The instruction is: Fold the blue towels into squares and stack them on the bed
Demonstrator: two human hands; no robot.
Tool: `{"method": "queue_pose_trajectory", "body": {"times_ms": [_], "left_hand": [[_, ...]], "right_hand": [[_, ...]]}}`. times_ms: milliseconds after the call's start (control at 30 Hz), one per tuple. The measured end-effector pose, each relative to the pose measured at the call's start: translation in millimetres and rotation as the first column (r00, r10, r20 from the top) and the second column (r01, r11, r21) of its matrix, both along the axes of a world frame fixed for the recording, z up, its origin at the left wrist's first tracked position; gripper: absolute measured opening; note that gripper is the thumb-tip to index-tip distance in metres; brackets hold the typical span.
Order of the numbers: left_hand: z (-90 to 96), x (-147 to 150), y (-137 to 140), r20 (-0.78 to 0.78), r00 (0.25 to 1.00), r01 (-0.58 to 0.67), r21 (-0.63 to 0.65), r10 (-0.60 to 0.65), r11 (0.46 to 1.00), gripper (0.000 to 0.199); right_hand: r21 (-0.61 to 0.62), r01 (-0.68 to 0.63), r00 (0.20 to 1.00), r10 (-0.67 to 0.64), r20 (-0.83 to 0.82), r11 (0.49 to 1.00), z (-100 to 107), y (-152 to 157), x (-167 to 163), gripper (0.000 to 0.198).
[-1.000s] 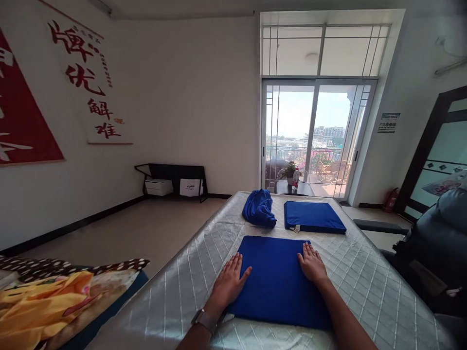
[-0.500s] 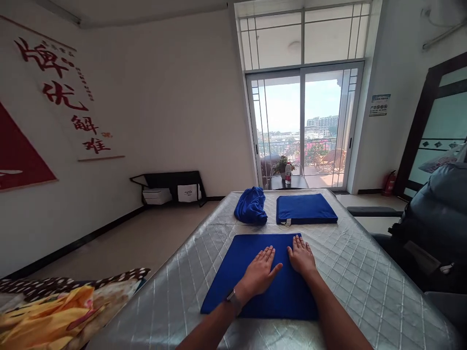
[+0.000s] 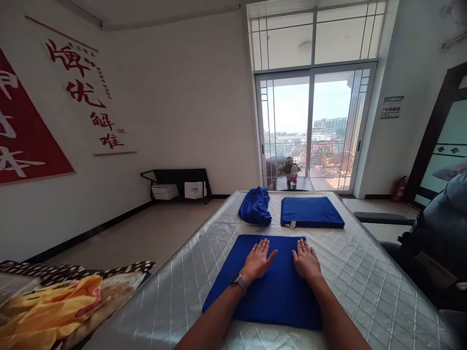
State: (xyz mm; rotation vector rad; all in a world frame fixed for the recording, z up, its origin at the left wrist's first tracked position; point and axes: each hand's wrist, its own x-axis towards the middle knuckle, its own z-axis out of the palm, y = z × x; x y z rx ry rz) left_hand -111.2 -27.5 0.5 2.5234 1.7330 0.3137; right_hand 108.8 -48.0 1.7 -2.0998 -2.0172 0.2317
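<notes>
A flat blue folded cloth (image 3: 272, 296) lies in front of me on the table's silvery quilted cover (image 3: 379, 287). My left hand (image 3: 257, 260) rests palm down on its upper middle, fingers stretched forward and thumb out. Flat near the cloth's upper right edge lies my right hand (image 3: 305, 259), fingers extended. Neither hand grips anything. Beyond the cloth, to the left, sits a crumpled blue cloth (image 3: 254, 206). Right of that, a neat stack of folded blue cloths (image 3: 312, 211) shows a small white tag on its near side.
Patterned and yellow bedding (image 3: 62, 304) is heaped at lower left. A dark bag (image 3: 438, 233) stands beyond the table's right edge. Past the far edge, a small table (image 3: 288, 184) bears a bottle (image 3: 294, 174) and a plant. A black rack (image 3: 182, 180) stands by the wall.
My left hand has slid forward and a little left over the cloth. My right hand stays near the right edge. The view has turned slightly left.
</notes>
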Motion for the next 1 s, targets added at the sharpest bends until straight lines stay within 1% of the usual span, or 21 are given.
{"method": "queue_pose_trajectory", "body": {"times_ms": [133, 200, 233, 333, 567, 667, 800, 900, 1000], "left_hand": [[-6.0, -66.2, 18.7, -0.028, 0.990, -0.141, 0.016, 0.141, 0.990, 0.084], [-11.5, -86.7, 24.8, -0.028, 0.983, -0.180, 0.040, 0.181, 0.983, 0.085], [-14.0, -92.4, 26.6, -0.024, 0.981, -0.194, 0.048, 0.195, 0.980, 0.086], [-18.0, -95.6, 28.7, -0.004, 0.974, -0.225, 0.049, 0.225, 0.973, 0.089], [-16.1, -89.7, 27.2, 0.069, 0.971, -0.233, 0.073, 0.228, 0.970, 0.091], [-16.3, -90.0, 25.3, 0.081, 0.969, -0.241, 0.101, 0.234, 0.965, 0.088], [-17.0, -89.2, 24.0, 0.088, 0.966, -0.252, 0.116, 0.242, 0.961, 0.087], [-17.1, -89.0, 24.3, 0.098, 0.965, -0.253, 0.117, 0.242, 0.960, 0.086], [-16.6, -90.3, 24.7, 0.099, 0.966, -0.251, 0.123, 0.239, 0.960, 0.086]], "right_hand": [[0.009, 0.003, 0.999, -0.004, 0.040, 1.000, -1.3, -0.3, 0.1, 0.070], [0.006, 0.006, 0.998, -0.007, 0.057, 1.000, -1.7, 0.3, 0.0, 0.069], [0.002, 0.009, 0.998, -0.009, 0.064, 1.000, -1.7, 0.7, -0.2, 0.069], [-0.012, 0.019, 0.997, -0.018, 0.080, 1.000, -1.6, 2.1, -0.8, 0.069], [-0.026, 0.047, 0.991, -0.044, 0.124, 0.999, -1.3, 2.3, -3.8, 0.069], [-0.046, 0.061, 0.991, -0.055, 0.123, 0.997, 2.9, 1.5, -5.7, 0.069], [-0.076, 0.078, 0.983, -0.064, 0.172, 0.994, 12.6, 6.4, -8.0, 0.068], [-0.038, 0.073, 0.981, -0.065, 0.180, 0.997, 15.3, 14.5, -7.9, 0.068], [-0.008, 0.055, 0.987, -0.053, 0.151, 0.998, 9.3, 21.6, -5.6, 0.069]]}}
